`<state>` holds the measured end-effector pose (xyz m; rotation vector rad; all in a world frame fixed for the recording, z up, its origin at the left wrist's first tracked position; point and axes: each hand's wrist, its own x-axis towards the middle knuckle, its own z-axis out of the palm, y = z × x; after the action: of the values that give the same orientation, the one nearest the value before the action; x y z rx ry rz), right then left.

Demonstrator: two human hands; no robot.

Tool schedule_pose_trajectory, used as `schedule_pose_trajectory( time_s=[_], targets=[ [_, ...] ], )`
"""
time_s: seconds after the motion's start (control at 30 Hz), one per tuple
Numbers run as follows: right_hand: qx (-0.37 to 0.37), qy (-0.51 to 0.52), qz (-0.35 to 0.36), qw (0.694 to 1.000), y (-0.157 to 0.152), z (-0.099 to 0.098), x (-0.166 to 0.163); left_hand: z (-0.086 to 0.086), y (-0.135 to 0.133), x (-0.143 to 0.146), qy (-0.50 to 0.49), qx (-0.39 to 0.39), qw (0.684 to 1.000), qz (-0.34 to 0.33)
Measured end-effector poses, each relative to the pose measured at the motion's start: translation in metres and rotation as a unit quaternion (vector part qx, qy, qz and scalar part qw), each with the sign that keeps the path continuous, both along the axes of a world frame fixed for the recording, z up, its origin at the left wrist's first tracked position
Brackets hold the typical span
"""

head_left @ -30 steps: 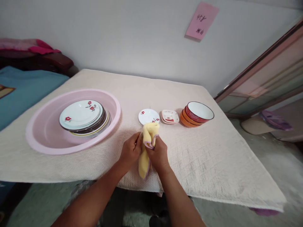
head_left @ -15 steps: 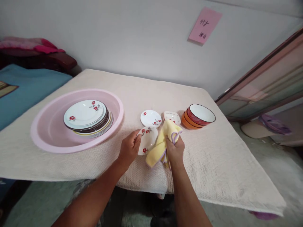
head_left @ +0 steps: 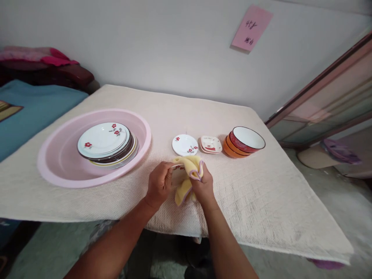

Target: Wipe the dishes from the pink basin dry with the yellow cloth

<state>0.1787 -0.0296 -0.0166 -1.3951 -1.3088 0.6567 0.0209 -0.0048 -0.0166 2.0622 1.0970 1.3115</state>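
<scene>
My left hand (head_left: 159,183) grips the left edge of a small white plate (head_left: 176,176) with red flowers, held above the table near its front. My right hand (head_left: 204,186) is closed on a yellow cloth (head_left: 186,162) with purple edging, which wraps over the plate's far rim and right side. Much of the plate is hidden by the cloth and fingers. Just beyond my hands lies a small round flowered saucer (head_left: 185,145). To its right sit small square dishes (head_left: 210,143), stacked.
A pink basin (head_left: 55,162) holding a stack of plates (head_left: 103,139) stands at the left of the cloth-covered table (head_left: 261,201). Stacked bowls (head_left: 247,139), red over orange, are at the right. A pink note (head_left: 251,29) hangs on the wall; a bin (head_left: 312,155) stands on the floor.
The cloth in my right hand has moved left onto the plate and now folds over its rim. The plate has tilted, so its face shows less. Other dishes have stayed put.
</scene>
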Motion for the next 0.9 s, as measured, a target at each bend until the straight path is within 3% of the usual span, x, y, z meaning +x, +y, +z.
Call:
schedule_pose_trajectory(
  time_s=[0.2, 0.33, 0.47, 0.57, 0.67, 0.77, 0.9],
  targets=[
    [-0.102, 0.222, -0.068, 0.967, -0.005, -0.021, -0.005, 0.003, -0.003, 0.002, -0.108, -0.050, 0.988, 0.102],
    [-0.169, 0.356, -0.051, 0.918, -0.007, -0.015, -0.015, 0.008, -0.004, 0.010, -0.212, -0.090, 0.954, 0.189],
    [-0.160, 0.408, -0.102, 0.893, -0.006, 0.000, -0.019, 0.007, -0.007, 0.020, -0.280, -0.169, 0.936, 0.133],
    [-0.112, 0.351, -0.170, 0.914, -0.003, 0.005, -0.008, 0.004, -0.006, 0.022, -0.268, -0.220, 0.937, 0.037],
    [-0.051, 0.212, -0.196, 0.956, -0.003, 0.002, 0.008, 0.000, 0.000, 0.016, -0.215, -0.271, 0.938, -0.036],
    [0.015, 0.026, -0.145, 0.989, -0.009, -0.003, 0.021, -0.001, 0.007, 0.004, -0.121, -0.263, 0.955, -0.061],
    [0.051, -0.110, -0.055, 0.991, -0.014, -0.005, 0.024, 0.003, 0.009, -0.005, 0.031, -0.213, 0.972, -0.092]
  ],
)
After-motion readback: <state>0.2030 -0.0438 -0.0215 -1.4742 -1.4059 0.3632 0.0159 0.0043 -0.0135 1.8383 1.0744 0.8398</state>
